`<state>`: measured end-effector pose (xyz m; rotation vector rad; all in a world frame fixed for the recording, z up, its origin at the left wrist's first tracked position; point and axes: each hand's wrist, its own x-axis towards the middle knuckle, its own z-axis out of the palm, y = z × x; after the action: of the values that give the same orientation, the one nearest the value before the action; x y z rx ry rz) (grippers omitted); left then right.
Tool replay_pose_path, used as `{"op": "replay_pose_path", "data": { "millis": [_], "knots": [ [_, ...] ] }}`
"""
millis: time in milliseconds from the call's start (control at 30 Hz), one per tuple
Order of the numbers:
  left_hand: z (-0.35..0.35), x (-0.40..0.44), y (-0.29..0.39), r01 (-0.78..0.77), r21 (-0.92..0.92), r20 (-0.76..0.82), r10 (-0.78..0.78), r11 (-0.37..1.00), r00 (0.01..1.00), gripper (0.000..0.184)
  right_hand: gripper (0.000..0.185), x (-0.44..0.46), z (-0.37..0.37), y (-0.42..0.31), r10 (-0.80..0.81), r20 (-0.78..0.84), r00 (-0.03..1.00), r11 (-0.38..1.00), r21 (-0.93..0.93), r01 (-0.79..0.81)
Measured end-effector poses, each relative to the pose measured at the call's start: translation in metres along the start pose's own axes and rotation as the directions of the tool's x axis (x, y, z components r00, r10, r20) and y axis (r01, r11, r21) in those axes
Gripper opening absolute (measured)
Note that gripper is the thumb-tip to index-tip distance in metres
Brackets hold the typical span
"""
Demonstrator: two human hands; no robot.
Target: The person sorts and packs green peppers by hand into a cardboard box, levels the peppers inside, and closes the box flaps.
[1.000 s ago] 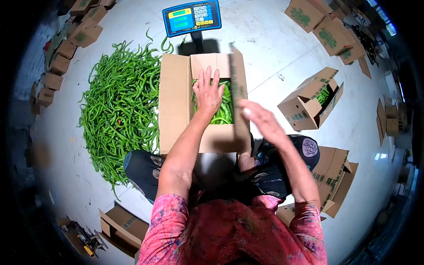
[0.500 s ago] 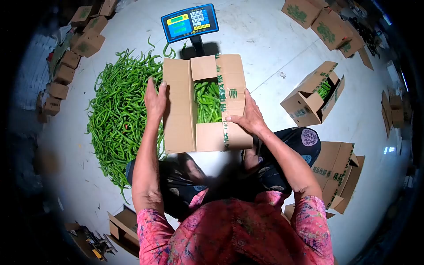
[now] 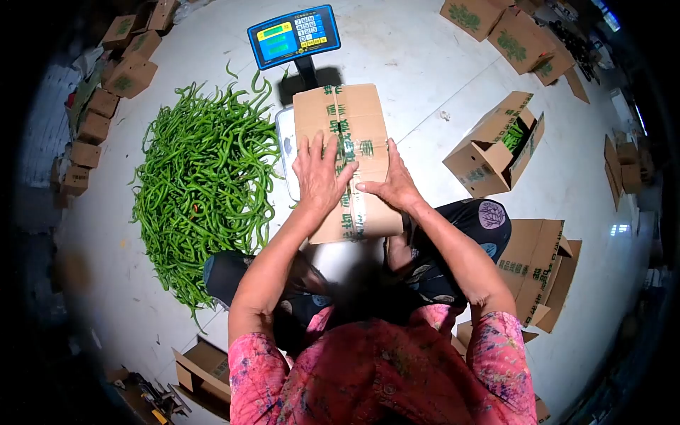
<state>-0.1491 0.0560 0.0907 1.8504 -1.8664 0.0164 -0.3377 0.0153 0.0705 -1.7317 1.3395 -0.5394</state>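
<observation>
A cardboard box [image 3: 365, 205] with green print stands in front of me on the scale [image 3: 285, 142], its top flaps folded shut over the green peppers. My left hand [image 3: 319, 170] lies on the left flap with fingers spread and the palm pressing down. On the right side, my right hand [image 3: 397, 183] grips the box, thumb across the top flap and fingers along the side edge. The two thumbs come close to each other near the middle seam. The scale's display [image 3: 294, 37] rises behind the box.
A large heap of long green peppers [image 3: 202, 191] covers the floor to the left. To the right stands an open box [image 3: 489, 152] with peppers inside. More cartons lie at the right [image 3: 531, 265], lower left [image 3: 202, 372] and far edges.
The left flap has swung over, covering the peppers that showed inside. My left hand moved right, from beside that flap onto the box top. My right hand stays at the right side.
</observation>
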Motion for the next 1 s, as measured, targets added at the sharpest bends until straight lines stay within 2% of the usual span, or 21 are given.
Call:
{"op": "replay_pose_path", "data": {
  "millis": [100,200,267,333,367,400,467,533,567,667,733,800,867,933,1000],
  "knots": [
    [0.004,0.008,-0.007,0.044,0.037,0.018,-0.045,0.998,0.999,0.074,0.131,0.003,0.001,-0.004,0.014,0.006,1.0,0.999,-0.043,-0.014],
    [0.004,0.014,0.005,0.146,0.098,0.051,-0.152,0.984,0.987,0.071,0.132,0.0,-0.001,-0.004,0.006,0.007,1.0,0.997,-0.075,-0.006],
    [0.007,0.015,0.005,0.175,0.15,0.084,-0.189,0.973,0.978,0.078,0.132,0.002,-0.002,-0.004,-0.001,0.001,1.0,0.998,-0.06,0.001],
    [0.027,0.011,-0.012,0.087,0.133,-0.029,-0.083,0.987,0.996,0.08,0.136,0.01,0.015,0.022,-0.122,-0.065,0.99,0.985,-0.13,0.112],
    [0.026,0.012,-0.012,0.091,0.164,-0.005,-0.091,0.982,0.996,0.079,0.138,0.009,0.017,0.023,-0.054,-0.059,0.997,0.98,-0.193,0.042],
    [0.022,0.012,-0.008,0.099,0.201,0.016,-0.104,0.975,0.994,0.078,0.137,0.005,0.01,0.012,0.039,-0.006,0.999,0.991,-0.127,-0.04],
    [0.004,0.016,0.009,0.182,0.147,0.094,-0.196,0.972,0.976,0.076,0.127,-0.001,0.003,0.001,0.09,0.026,0.996,0.99,-0.113,-0.087],
    [0.0,0.017,0.009,0.186,0.139,0.114,-0.202,0.973,0.973,0.075,0.115,-0.008,-0.016,-0.01,0.085,0.115,0.99,0.994,-0.082,-0.075],
    [0.001,0.016,0.009,0.171,0.135,0.094,-0.185,0.976,0.978,0.075,0.099,-0.014,-0.029,-0.018,0.043,0.144,0.989,0.999,-0.011,-0.042],
    [0.002,0.015,0.011,0.171,0.142,0.095,-0.185,0.975,0.978,0.075,0.085,-0.024,-0.056,-0.034,0.058,0.133,0.989,0.997,-0.065,-0.05],
    [0.006,0.015,0.01,0.173,0.12,0.096,-0.185,0.978,0.978,0.074,0.075,-0.014,-0.049,-0.009,0.006,-0.074,0.997,0.992,-0.122,-0.015],
    [0.013,0.013,0.003,0.17,0.155,0.07,-0.183,0.973,0.981,0.075,0.068,0.0,-0.047,0.002,0.23,-0.104,0.968,0.965,0.154,-0.213],
    [0.011,0.013,0.0,0.167,0.145,0.059,-0.177,0.975,0.982,0.076,0.054,0.032,-0.014,0.05,0.421,-0.146,0.895,0.853,0.399,-0.337],
    [0.006,0.012,0.002,0.231,0.113,0.083,-0.241,0.966,0.967,0.076,0.055,0.039,-0.007,0.065,0.556,-0.019,0.831,0.723,0.505,-0.472],
    [0.005,0.013,0.002,0.256,0.092,0.089,-0.264,0.962,0.96,0.078,0.054,0.043,0.02,0.117,0.539,-0.109,0.835,0.796,0.39,-0.463]
  ]
}}
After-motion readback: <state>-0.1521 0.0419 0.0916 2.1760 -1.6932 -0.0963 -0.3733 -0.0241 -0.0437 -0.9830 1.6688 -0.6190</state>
